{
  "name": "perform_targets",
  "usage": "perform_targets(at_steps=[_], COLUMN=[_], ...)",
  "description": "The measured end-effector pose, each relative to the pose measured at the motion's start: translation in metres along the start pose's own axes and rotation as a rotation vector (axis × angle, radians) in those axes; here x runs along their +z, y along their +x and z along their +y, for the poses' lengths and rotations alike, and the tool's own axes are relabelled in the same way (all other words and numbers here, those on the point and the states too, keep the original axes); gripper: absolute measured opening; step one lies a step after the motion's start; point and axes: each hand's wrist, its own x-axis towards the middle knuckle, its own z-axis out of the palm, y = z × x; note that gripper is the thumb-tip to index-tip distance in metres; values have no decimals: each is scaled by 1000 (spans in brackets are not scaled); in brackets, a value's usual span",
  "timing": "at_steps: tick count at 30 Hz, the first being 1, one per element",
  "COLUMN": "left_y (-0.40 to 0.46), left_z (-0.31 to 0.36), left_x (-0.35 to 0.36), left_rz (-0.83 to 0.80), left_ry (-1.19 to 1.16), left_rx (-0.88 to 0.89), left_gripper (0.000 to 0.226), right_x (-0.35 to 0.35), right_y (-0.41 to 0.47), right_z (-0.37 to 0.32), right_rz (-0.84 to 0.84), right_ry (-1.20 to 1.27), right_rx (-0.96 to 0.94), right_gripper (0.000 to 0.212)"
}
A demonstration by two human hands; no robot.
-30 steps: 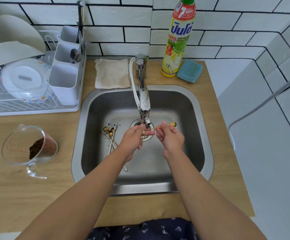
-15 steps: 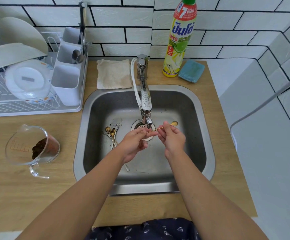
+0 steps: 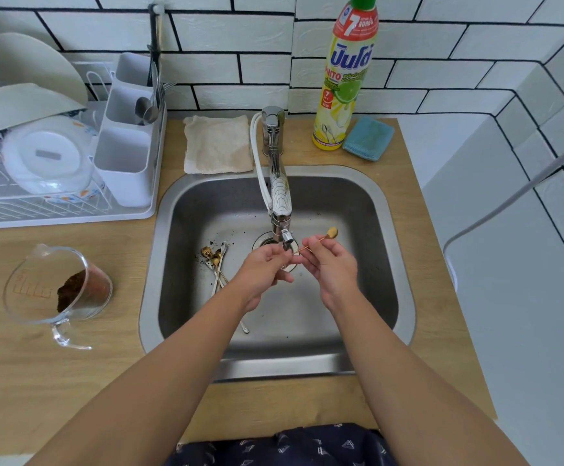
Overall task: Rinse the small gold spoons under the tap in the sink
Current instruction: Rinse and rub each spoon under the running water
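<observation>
Sink (image 3: 388, 230) sitting in wood counter (image 3: 21, 364), tap (image 3: 278, 196) reaching over drain. Both hands working under spout: right hand (image 3: 332, 269) pinching gold spoon (image 3: 317, 240) by its handle, bowl pointing up-right; left hand (image 3: 263, 267) curling fingers at the handle's other end, grip unclear. Remaining spoons (image 3: 216, 264) lying dirty on basin floor, left of drain.
</observation>
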Motion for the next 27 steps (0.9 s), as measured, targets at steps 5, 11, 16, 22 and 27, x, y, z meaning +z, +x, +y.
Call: perform_targets(at_steps=[5, 11, 16, 22, 27], left_y=[-8, -4, -4, -1, -2], left_z=[1, -2, -8, -9, -7], left_x=[-12, -11, -14, -9, -10], left_rz=[-178, 107, 87, 240, 145], left_ry=[-111, 97, 647, 432, 221], left_rx=[-20, 103, 349, 155, 37], left_gripper=[16, 17, 15, 40, 32], right_x=[0, 10, 9, 13, 8], right_y=[3, 3, 6, 2, 0], right_z=[3, 4, -1, 10, 11], right_rz=[61, 94, 132, 94, 124], right_ry=[18, 8, -19, -30, -26], right_rx=[-15, 10, 9, 38, 29], right_gripper=[6, 7, 14, 9, 7])
